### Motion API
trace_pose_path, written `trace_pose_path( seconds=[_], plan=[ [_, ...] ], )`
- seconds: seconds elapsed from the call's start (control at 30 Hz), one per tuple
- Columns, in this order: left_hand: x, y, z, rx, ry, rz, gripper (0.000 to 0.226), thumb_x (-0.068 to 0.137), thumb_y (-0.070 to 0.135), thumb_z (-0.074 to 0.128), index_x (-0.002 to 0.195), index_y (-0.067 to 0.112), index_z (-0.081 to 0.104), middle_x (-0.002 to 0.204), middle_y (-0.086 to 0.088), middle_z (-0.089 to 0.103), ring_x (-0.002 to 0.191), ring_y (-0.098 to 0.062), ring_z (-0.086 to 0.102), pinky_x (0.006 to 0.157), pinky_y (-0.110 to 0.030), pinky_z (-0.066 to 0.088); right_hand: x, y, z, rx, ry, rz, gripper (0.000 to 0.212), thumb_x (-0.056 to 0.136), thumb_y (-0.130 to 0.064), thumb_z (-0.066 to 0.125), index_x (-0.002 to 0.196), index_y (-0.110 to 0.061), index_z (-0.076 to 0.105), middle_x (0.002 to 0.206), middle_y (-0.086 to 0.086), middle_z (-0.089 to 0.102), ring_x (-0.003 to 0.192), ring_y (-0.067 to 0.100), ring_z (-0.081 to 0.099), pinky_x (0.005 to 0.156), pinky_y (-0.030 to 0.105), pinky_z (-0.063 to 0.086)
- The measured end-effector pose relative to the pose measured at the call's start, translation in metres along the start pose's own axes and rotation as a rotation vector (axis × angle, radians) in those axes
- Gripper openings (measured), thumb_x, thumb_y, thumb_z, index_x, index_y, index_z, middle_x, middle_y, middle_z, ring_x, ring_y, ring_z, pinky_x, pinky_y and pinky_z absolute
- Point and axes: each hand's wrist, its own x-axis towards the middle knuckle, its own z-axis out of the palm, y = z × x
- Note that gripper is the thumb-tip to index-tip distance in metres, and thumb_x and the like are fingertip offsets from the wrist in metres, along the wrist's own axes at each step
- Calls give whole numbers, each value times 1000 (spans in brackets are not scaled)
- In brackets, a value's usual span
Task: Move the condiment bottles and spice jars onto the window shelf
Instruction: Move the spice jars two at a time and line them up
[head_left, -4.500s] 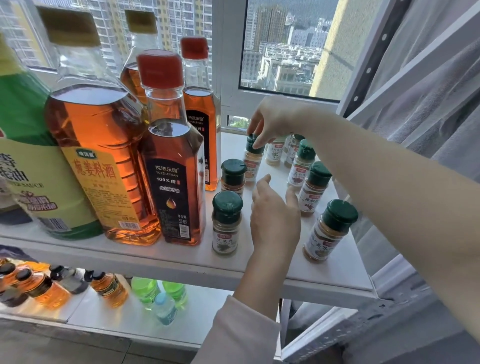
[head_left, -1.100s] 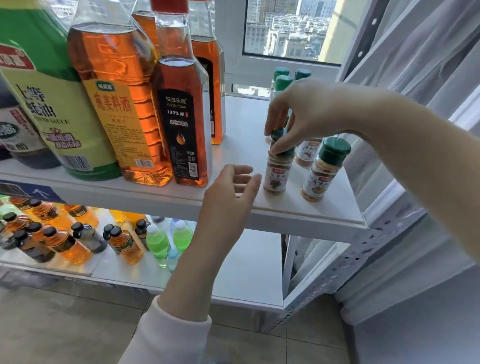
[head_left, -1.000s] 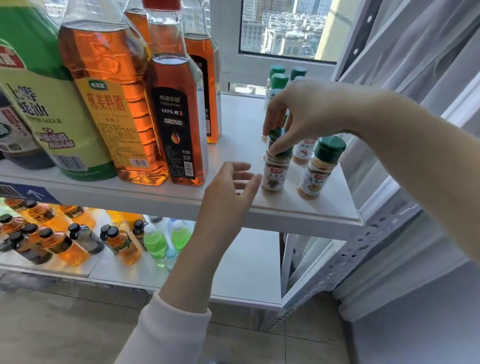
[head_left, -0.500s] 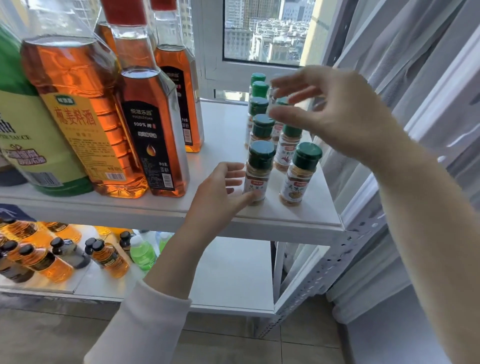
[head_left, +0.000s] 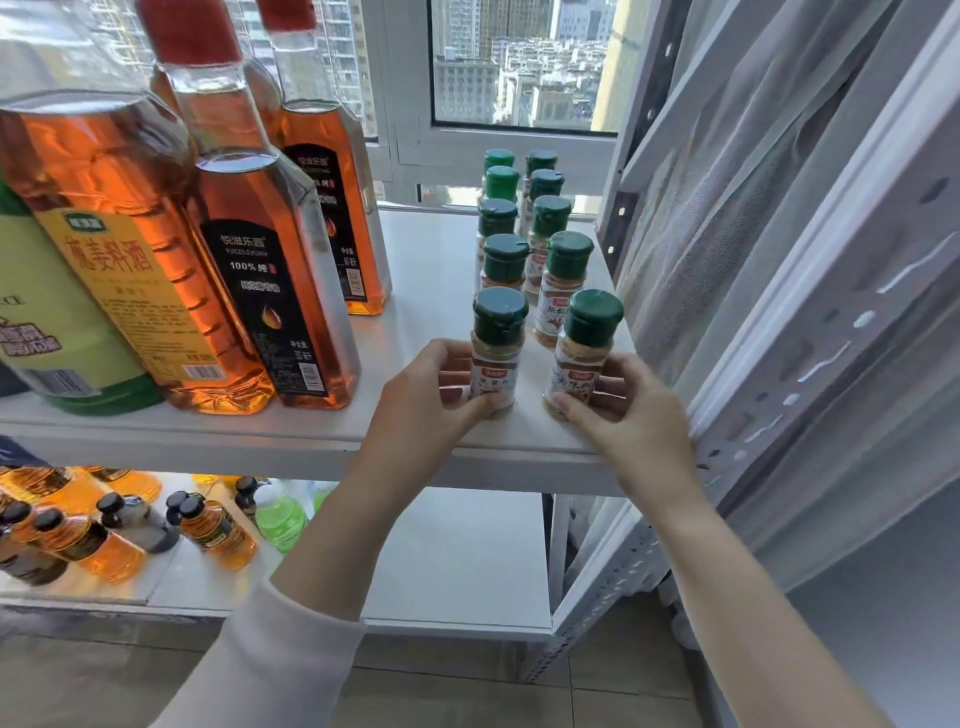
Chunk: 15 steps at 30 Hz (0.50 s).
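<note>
Several green-capped spice jars stand in two rows on the right end of the white window shelf (head_left: 426, 270). My left hand (head_left: 426, 400) grips the base of the front left spice jar (head_left: 496, 345). My right hand (head_left: 628, 415) grips the base of the front right spice jar (head_left: 584, 351). Both jars stand upright on the shelf near its front edge. To the left stand tall amber condiment bottles (head_left: 260, 280) with red caps, a big jug of cooking wine (head_left: 104, 249) and a green-labelled bottle (head_left: 47, 332).
A lower shelf (head_left: 457, 566) holds several small amber bottles (head_left: 213, 527) and green bottles (head_left: 280, 517) at its left. A perforated metal upright (head_left: 613, 218) and grey curtains (head_left: 779, 260) close off the right side. The window frame (head_left: 519, 150) stands behind the jars.
My right hand has come down from above the jars and taken hold of the front right jar. My left hand has closed round the front left jar. The camera moved closer.
</note>
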Motion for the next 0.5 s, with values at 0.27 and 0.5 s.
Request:
trace_pose_path(
  seconds=[0.27,0.5],
  plan=[
    [4,-1,1,-5,-25,25,43,72,25,75,107,22,51,106,5,64,100,-10,61,91,-33,51,0,-5,1,2,-43,9,42,70,-18,80,103,-25,56,101,-6,67,89,2,64,74,10,51],
    [16,1,-15,-240,47,-73,70,75,74,43,132,33,37,131,4,51,118,-12,52,103,-39,41,21,-22,-10,272,49,158,73,82,-66,32,137,-18,42,132,-6,52,123,9,49,102,25,41]
  ],
)
